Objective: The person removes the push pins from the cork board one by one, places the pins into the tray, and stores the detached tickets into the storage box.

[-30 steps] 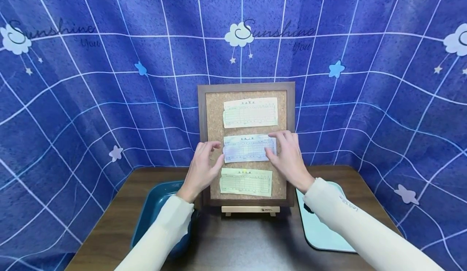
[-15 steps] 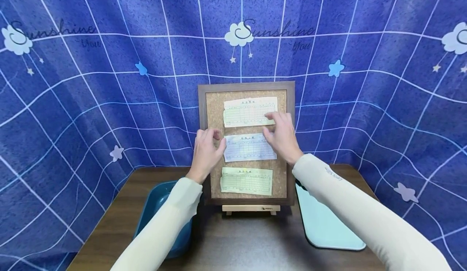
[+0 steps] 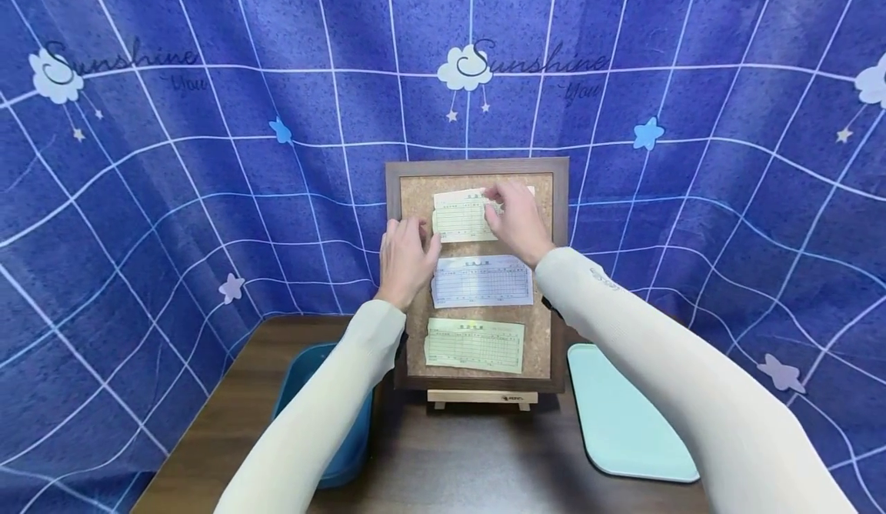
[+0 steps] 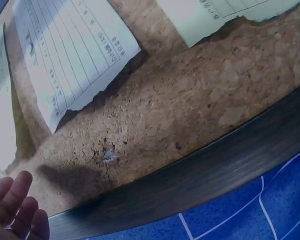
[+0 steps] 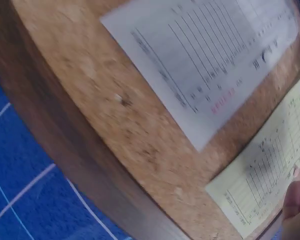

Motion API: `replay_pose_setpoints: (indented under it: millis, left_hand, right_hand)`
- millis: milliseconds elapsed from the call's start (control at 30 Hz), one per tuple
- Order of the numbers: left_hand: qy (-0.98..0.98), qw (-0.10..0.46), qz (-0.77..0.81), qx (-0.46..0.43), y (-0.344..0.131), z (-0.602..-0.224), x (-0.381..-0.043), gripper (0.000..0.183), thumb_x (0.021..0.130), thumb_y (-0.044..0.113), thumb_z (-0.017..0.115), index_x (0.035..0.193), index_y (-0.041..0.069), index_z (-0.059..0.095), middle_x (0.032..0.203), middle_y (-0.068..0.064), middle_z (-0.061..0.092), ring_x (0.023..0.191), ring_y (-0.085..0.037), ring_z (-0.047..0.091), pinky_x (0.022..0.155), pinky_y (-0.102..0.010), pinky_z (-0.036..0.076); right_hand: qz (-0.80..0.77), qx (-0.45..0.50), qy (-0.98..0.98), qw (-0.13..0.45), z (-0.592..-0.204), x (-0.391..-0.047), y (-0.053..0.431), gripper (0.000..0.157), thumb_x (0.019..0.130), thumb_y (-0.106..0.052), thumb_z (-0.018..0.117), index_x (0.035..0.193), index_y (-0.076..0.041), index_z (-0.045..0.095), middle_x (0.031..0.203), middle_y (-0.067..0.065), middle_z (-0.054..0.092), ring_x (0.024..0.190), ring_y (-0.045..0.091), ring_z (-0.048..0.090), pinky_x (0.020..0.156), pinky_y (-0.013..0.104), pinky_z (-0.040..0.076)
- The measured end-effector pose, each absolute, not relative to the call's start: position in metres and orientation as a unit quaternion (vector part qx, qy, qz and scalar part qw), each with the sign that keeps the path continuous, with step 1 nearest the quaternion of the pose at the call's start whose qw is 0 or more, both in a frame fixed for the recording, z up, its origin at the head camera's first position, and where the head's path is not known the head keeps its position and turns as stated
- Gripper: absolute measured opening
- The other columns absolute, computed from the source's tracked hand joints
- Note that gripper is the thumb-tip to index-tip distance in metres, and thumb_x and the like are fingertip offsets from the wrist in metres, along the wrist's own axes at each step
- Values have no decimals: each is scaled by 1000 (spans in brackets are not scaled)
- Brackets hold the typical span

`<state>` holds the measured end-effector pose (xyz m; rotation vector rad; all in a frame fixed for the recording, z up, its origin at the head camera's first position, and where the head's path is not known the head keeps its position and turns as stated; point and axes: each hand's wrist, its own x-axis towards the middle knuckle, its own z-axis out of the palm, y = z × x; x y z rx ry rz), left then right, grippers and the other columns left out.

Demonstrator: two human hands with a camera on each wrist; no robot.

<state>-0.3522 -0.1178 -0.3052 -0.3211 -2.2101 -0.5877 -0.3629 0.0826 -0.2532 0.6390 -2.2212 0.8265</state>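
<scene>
Basin point(image 3: 351, 456) partly behind sleeve point(image 3: 314, 418), tray point(image 3: 623, 441), left hand point(image 3: 404, 262) spread, right hand point(image 3: 517, 221) spread over top slip point(image 3: 460, 223)

Stretches out as a table point(image 3: 457, 460) in brown wood grain, with a dull sheen toward the near middle. Bears a small pale wooden stand point(image 3: 482, 397) at center, set on two short feet beneath a framed cork board point(image 3: 477, 383). Also holds a deep teal tray point(image 3: 357, 452) at left, partly hidden behind a cream sleeve point(image 3: 325, 414), and a mint tray point(image 3: 623, 429) at right.
</scene>
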Motion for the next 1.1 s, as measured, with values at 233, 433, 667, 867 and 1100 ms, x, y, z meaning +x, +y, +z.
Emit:
replay_pose_setpoints:
  millis: [233, 433, 667, 867, 1100]
  left_hand:
    - [-900, 370, -205, -110, -113, -300, -362, 24, 91, 29, 54, 99, 6, 60, 87, -4, 58, 85, -24, 45, 76, -35, 37]
    - [-905, 359, -197, -119, -110, -298, -364, 21, 93, 26, 52, 92, 6, 59, 83, -5, 57, 85, -24, 47, 73, -36, 38]
    - [-910, 344, -202, -113, -108, -291, -365, 21, 96, 24, 50, 92, 6, 60, 80, -4, 58, 82, -24, 48, 73, -36, 39]
    - [-911, 344, -194, -117, -106, -288, -365, 19, 97, 22, 50, 89, 7, 59, 86, -8, 64, 86, -28, 52, 75, -39, 40]
    - [-912, 341, -192, -118, -105, -289, -366, 22, 98, 21, 46, 86, 8, 59, 86, -9, 64, 90, -27, 53, 75, -40, 40]
  right_hand:
    - [323, 220, -873, 292, -241, -375, 75, 17, 88, 0, 57, 104, 2, 59, 103, 12, 56, 93, 24, 57, 83, 33, 45]
    - [312, 212, -878, 295, -241, -379, 69, 15, 87, 2, 55, 102, 3, 59, 100, 13, 52, 94, 25, 55, 84, 33, 45]
    - [286, 176, -888, 314, -236, -382, 60, 11, 88, 0, 56, 98, 1, 60, 99, 12, 54, 93, 28, 55, 85, 37, 43]
    - [271, 147, -896, 321, -234, -384, 56, 6, 87, -3, 58, 93, -1, 60, 94, 11, 55, 89, 29, 55, 81, 39, 45]
    - [270, 124, -900, 319, -236, -386, 53, 6, 84, -4, 60, 90, -3, 59, 90, 10, 54, 87, 31, 55, 77, 41, 46]
